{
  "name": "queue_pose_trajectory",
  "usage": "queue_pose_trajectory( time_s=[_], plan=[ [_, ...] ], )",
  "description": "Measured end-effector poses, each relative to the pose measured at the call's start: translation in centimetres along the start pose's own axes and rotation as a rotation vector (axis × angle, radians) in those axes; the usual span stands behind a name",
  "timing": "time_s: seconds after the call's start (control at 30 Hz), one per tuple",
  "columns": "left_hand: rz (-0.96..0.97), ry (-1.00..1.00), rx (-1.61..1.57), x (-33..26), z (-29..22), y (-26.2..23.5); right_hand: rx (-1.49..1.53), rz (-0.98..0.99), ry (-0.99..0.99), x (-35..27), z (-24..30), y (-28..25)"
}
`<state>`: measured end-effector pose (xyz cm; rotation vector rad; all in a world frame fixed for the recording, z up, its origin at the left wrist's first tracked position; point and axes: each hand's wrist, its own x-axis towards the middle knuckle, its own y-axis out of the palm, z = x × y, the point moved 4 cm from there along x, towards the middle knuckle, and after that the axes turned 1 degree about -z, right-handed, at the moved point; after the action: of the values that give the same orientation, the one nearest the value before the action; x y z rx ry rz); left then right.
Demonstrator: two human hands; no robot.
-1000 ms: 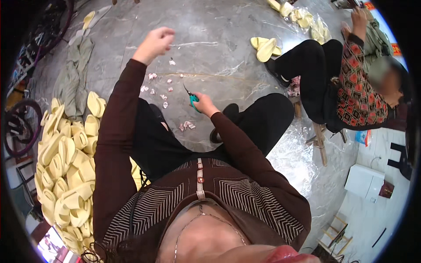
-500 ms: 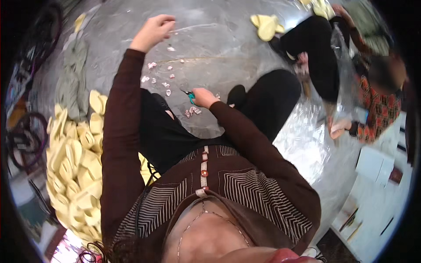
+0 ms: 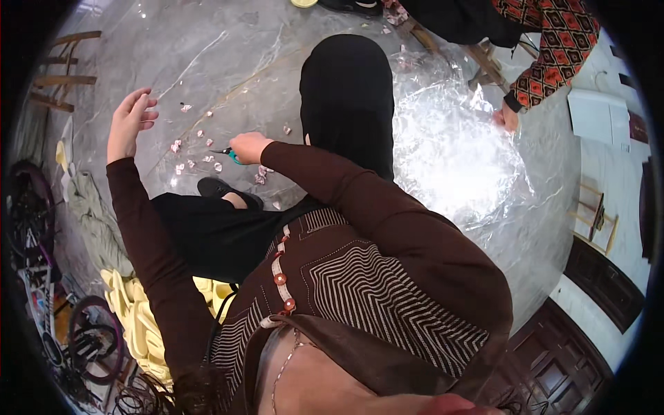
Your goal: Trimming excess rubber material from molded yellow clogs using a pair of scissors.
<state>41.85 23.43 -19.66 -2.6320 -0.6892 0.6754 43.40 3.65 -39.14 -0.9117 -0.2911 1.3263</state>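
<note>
My left hand [image 3: 131, 123] is held out to the left above the floor, its fingers apart and nothing in it. In my right hand [image 3: 250, 147] is a small pair of scissors [image 3: 234, 157] with teal handles, its dark blades pointing left. Beneath and around the scissors, crumpled pinkish-white scraps [image 3: 218, 167] lie scattered on the grey floor. Beyond my left forearm, at the lower left, is a heap of pale yellow moulded pieces [image 3: 131, 297], partly hidden by my sleeve.
A co-worker's patterned sleeve [image 3: 553, 59] reaches in at the upper right, with a hand [image 3: 508, 117] at shiny clear plastic sheeting [image 3: 449, 166]. Greyish-green cloth [image 3: 97, 214] and a bicycle [image 3: 31, 221] are at the left. A wooden stool [image 3: 66, 79] stands farther up.
The view has swung right, so the floor scraps and both my hands sit farther left. The scissors stay in my right hand. My left hand remains empty. The co-worker's upper body has left view.
</note>
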Motion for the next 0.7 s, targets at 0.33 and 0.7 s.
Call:
queue_pose_trajectory(
  time_s=[0.33,0.7],
  plan=[
    [-0.013,0.039,-0.108,0.5,-0.5,-0.1,-0.089,-0.001,-0.048,0.0,-1.1,-0.3],
    [-0.148,0.158,-0.492,-1.8,-1.9,-4.2,-0.151,0.087,-0.059,-0.1,-2.7,2.7]
  ],
)
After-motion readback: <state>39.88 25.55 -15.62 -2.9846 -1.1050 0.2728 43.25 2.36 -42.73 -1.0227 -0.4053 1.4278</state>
